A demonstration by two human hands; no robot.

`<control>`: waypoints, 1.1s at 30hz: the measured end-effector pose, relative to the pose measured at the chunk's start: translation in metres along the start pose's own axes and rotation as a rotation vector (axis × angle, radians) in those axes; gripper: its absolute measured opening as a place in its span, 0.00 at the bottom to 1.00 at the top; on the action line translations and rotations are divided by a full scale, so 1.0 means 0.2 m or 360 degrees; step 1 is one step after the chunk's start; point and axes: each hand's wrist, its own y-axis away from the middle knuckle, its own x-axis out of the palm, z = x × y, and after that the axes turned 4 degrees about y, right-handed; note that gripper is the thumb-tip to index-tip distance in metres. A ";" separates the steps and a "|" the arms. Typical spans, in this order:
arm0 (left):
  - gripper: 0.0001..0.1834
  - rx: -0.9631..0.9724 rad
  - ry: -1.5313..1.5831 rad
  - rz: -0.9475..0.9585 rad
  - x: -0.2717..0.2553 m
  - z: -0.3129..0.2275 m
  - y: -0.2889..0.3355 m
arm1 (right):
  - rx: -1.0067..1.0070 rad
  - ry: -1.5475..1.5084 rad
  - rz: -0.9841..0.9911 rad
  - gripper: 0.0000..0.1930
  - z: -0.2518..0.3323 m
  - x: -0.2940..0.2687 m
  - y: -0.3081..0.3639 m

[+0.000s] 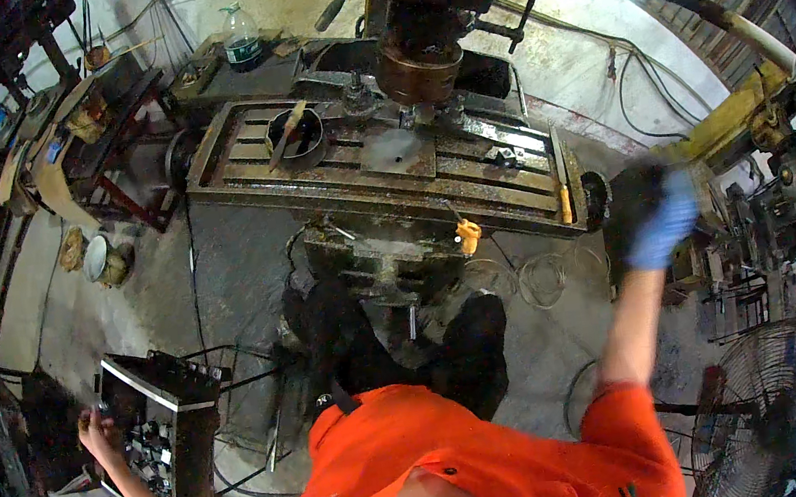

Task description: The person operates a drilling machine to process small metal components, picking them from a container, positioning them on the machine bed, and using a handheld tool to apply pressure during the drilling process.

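Note:
My bare left hand (98, 434) is at the far left, beside an open dark box (186, 406) with a pale rim. Small metal pieces (153, 452) lie in that box. My left fingers look closed around something small and dark at their tips, too small to name. On the right, my right hand (665, 221), in a blue glove, is raised beyond the right end of a milling machine table (311, 185). Motion smears its fingers, so whether it holds anything is unclear. A flat metal plate (396, 154) lies on the table below the machine's spindle head (420, 67).
A round pan (307, 158) with a brush (288, 135) across it sits on the table. A wooden-handled tool (566, 198) lies at its right end. A yellow handle (468, 237) juts from the front. A caged fan (771, 411) stands lower right; a bucket (99, 257) is left.

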 end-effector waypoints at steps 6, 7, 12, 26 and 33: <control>0.10 -0.0051 0.0358 0.0287 0.65 -0.25 -0.17 | 0.1141 -0.0778 0.1681 0.13 -0.51 0.65 1.16; 0.10 0.0049 0.0419 0.0243 0.82 -0.30 -0.11 | 0.1061 -0.0879 0.1576 0.13 -0.56 0.74 1.27; 0.05 -0.0103 0.0680 0.0668 1.33 -0.35 -0.02 | 0.1638 -0.0718 0.1063 0.14 -0.25 0.96 1.32; 0.04 -0.0094 0.0598 0.0934 1.56 -0.22 0.05 | -0.0016 0.0906 0.2035 0.23 0.43 0.74 0.39; 0.06 -0.0125 0.0478 0.0915 1.66 -0.39 0.23 | 0.0135 0.0831 0.1798 0.18 0.37 1.07 0.31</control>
